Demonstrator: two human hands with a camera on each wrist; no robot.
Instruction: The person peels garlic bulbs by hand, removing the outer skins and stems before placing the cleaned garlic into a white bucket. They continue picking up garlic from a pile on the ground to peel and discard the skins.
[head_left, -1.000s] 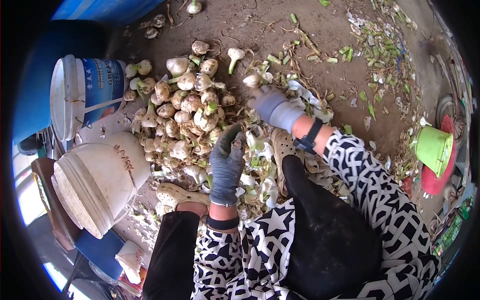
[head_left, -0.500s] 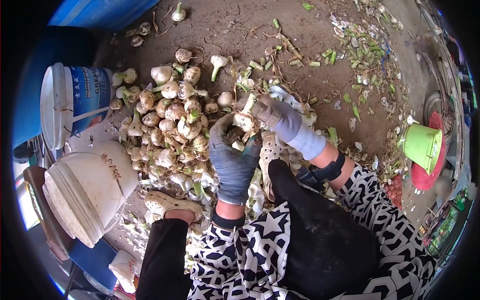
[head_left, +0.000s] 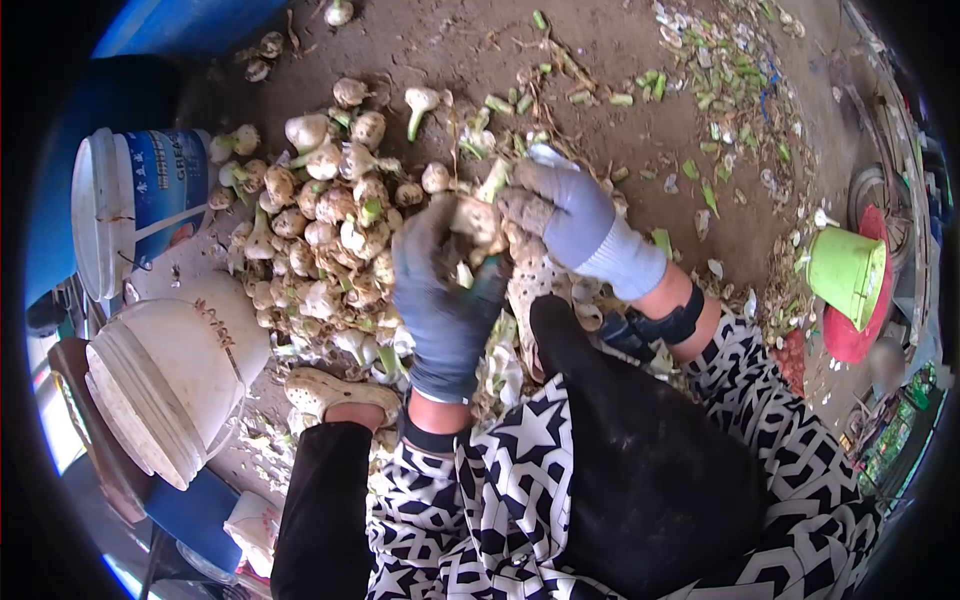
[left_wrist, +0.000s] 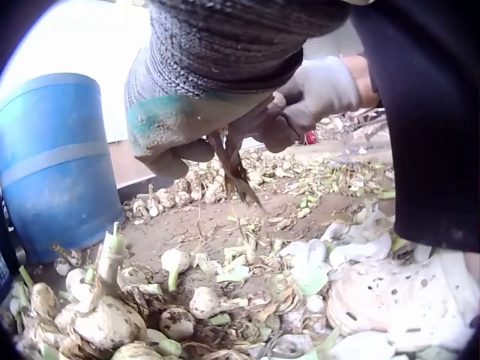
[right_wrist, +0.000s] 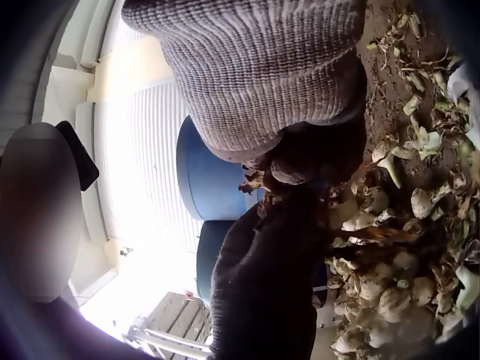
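In the head view a garlic bulb (head_left: 476,222) is held between the two gloved hands, its short green stem pointing up. The left hand (head_left: 445,305), in a dark grey glove, curls round the bulb from below and the left. Fingers of the right hand (head_left: 580,215), in a pale glove with soiled tips, pinch at the bulb's right side. Brown peel hangs below the left hand (left_wrist: 202,112) in the left wrist view. The right hand (right_wrist: 262,82) largely hides the bulb in the right wrist view. A heap of garlic bulbs (head_left: 320,235) lies left of the hands.
Left of the heap stand a white bucket (head_left: 190,360) and a blue-labelled bucket (head_left: 165,190). Loose skins and stem pieces (head_left: 715,80) litter the ground. A green bucket (head_left: 845,275) rests at the right. Two clogs (head_left: 330,390) are beside the heap and under the hands.
The right hand has come back from the ground beyond and met the left hand at a bulb. The left hand, earlier with no bulb visible in it, now grips one.
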